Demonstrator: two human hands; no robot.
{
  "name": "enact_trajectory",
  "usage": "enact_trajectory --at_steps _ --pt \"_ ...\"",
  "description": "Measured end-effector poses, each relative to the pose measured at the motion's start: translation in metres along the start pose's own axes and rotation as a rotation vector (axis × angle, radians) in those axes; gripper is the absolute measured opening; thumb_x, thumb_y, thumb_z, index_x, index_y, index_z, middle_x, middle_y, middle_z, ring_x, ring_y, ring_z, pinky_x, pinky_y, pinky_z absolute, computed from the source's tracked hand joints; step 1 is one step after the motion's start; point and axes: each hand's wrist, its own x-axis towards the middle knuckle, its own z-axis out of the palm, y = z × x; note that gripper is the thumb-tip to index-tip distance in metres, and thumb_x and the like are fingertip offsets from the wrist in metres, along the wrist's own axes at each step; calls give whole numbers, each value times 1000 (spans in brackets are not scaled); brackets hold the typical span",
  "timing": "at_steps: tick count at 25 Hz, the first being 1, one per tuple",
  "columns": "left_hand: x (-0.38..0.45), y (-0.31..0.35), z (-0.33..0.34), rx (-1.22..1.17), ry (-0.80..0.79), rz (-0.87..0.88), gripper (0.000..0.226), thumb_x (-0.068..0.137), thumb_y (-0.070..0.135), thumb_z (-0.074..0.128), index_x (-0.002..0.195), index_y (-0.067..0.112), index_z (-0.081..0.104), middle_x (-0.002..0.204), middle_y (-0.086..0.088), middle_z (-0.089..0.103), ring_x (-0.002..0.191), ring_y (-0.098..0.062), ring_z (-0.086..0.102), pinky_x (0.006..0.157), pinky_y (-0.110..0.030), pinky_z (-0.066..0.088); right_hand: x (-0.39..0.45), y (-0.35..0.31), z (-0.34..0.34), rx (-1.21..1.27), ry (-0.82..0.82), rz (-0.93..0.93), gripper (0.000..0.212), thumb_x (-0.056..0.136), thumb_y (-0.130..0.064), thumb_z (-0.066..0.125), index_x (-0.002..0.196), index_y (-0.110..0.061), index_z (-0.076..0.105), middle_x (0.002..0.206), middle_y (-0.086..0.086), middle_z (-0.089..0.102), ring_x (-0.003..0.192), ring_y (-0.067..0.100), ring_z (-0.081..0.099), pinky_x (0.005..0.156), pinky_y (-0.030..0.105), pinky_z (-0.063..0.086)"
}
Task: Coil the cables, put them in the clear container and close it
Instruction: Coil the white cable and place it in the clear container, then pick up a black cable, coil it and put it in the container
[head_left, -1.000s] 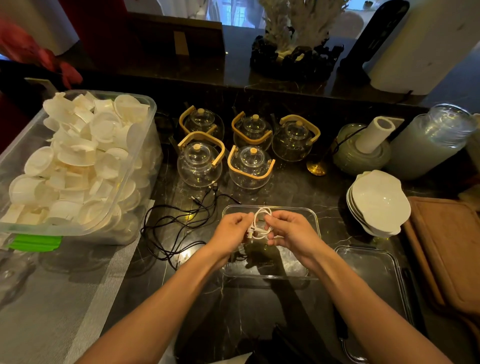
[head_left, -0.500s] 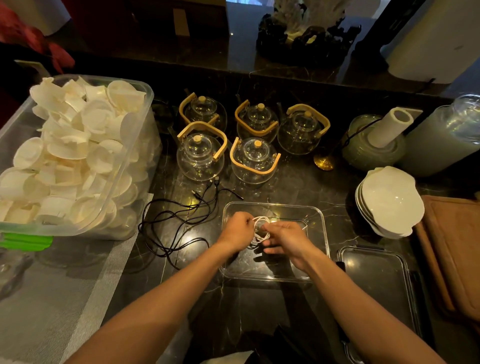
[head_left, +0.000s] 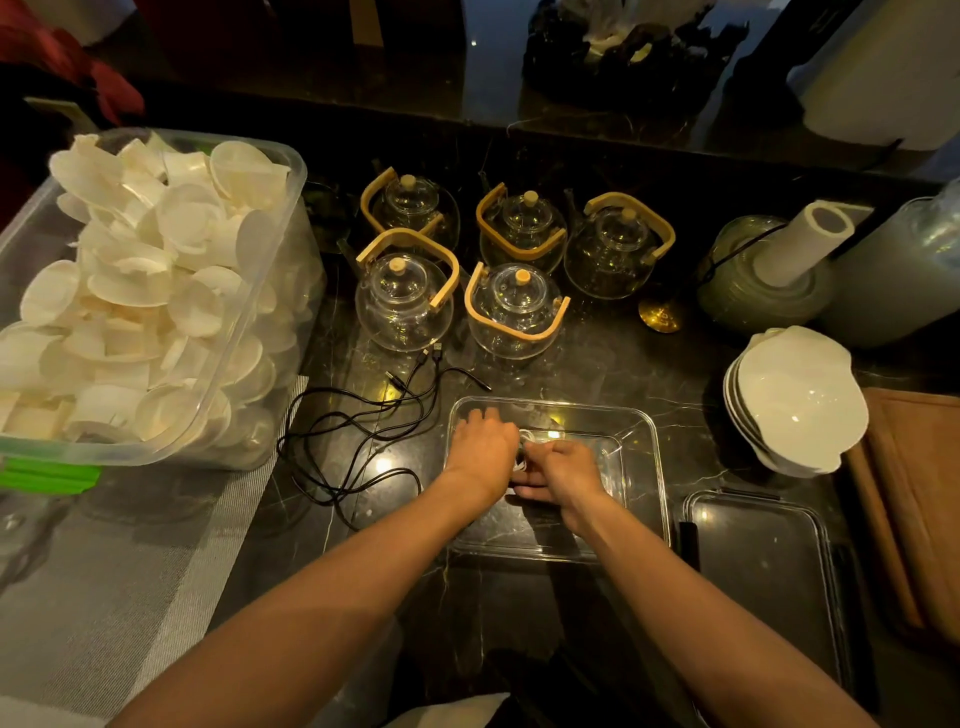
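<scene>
Step in hand: setting the first coil into the clear container (head_left: 641, 457). Both hands are down inside it, left hand (head_left: 480, 449) & right hand (head_left: 558, 470) close together over the coiled white cable (head_left: 531, 437), which shows only as a sliver between them. Fingers curl round the coil, so both seem to grip it, tho the hands hide most of the contact. The black cables (head_left: 358, 421) lie loose & uncoiled on the dark counter (head_left: 597, 364), just left of the container. The lid (head_left: 758, 561) sits to the right, off. Next, by judgement: let go w/o the coil springing open, then gather the black cables.
</scene>
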Motion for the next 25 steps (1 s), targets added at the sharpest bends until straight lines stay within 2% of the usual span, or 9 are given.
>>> enact_trajectory --at_steps 2,3,7,10,15,18,20,22,25 --pt "0 -1 0 107 -41 24 36 90 4 64 125 5 60 133 -20 52 124 -36 49 100 -43 44 0 1 1 -23 21 0 14 101 -12 63 93 0 66 77 15 67 54 20 72 49 30 61" --pt "1 -1 1 127 -71 30 38 90 5 64 128 4 59 135 -21 51 125 -37 48 101 -43 44 0 0 3 -31 29 2 14 101 -10 63 90 -1 66 75 15 65 51 19 69 48 29 60" --pt "2 -1 -11 48 -170 34 34 93 11 64 126 2 59 131 -24 56 122 -38 56 97 -42 49 0 -4 13 -4 25 33 10 101 0 55 97 4 63 86 25 69 62 26 71 53 32 63" --pt "-2 -6 -28 -12 -145 72 32 91 16 69 118 2 61 122 -22 64 114 -38 63 89 -41 50 -2 -5 19 53 43 71 17 101 5 50 92 6 65 87 24 72 67 27 72 56 33 64" --pt "-22 -22 -52 -127 72 65 15 92 1 56 104 4 64 106 -20 68 101 -40 66 75 -40 48 -4 -5 21 104 31 99 11 100 3 56 103 8 65 87 23 70 66 25 71 50 28 61" --pt "-35 -43 -60 -448 308 4 20 98 9 54 106 8 72 99 -10 76 93 -27 71 79 -40 56 -7 -4 18 75 -7 99 16 99 -2 61 111 8 63 96 27 73 59 22 72 49 27 60" --pt "-44 -61 -61 -638 440 -96 23 99 13 57 115 10 74 99 -3 77 88 -16 72 80 -31 56 -9 -4 14 46 -28 95 18 100 -4 63 113 9 64 102 29 75 57 20 72 49 25 59" --pt "-55 -82 -53 -755 484 -207 23 98 13 59 117 11 73 96 -1 76 85 -11 70 80 -28 57 -14 -5 10 9 -48 86 19 99 -6 64 111 9 65 102 30 75 56 20 72 49 24 59" --pt "-68 -114 -29 -803 448 -337 25 97 18 62 120 12 71 101 -3 75 90 -15 71 87 -40 59 -25 -12 2 -87 -61 18 16 99 -6 63 105 8 67 88 22 73 50 16 65 46 24 56"
